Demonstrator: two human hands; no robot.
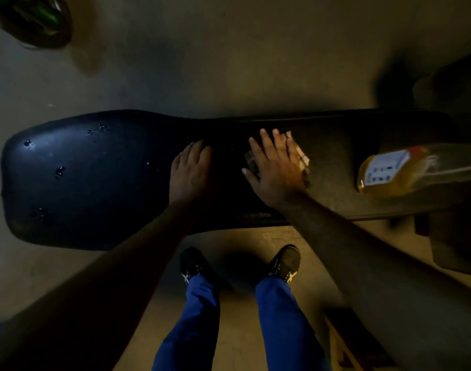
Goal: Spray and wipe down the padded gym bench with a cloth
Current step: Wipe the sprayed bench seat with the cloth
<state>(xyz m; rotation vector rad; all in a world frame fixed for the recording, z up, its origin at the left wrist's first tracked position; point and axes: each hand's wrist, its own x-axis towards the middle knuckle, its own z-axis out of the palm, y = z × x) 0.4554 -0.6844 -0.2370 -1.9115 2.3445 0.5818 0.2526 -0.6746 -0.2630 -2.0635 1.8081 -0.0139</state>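
Observation:
The black padded bench (95, 180) runs left to right below me, its wide left end dotted with wet droplets. My right hand (276, 167) lies flat with straight fingers on a small pale cloth (300, 155), pressing it onto the middle of the pad. Only the edges of the cloth show around the hand. My left hand (191, 170) rests flat on the pad just left of it, fingers straight and holding nothing. A bottle of yellow liquid (405, 170) with a white label lies on its side on the right part of the bench.
My two feet in dark shoes (285, 261) stand on the concrete floor (229, 62) close to the bench's near edge. A dark green object (34, 17) sits at the top left. Dark equipment (453, 92) stands beyond the bench's right end, and a wooden frame (344, 344) is at the lower right.

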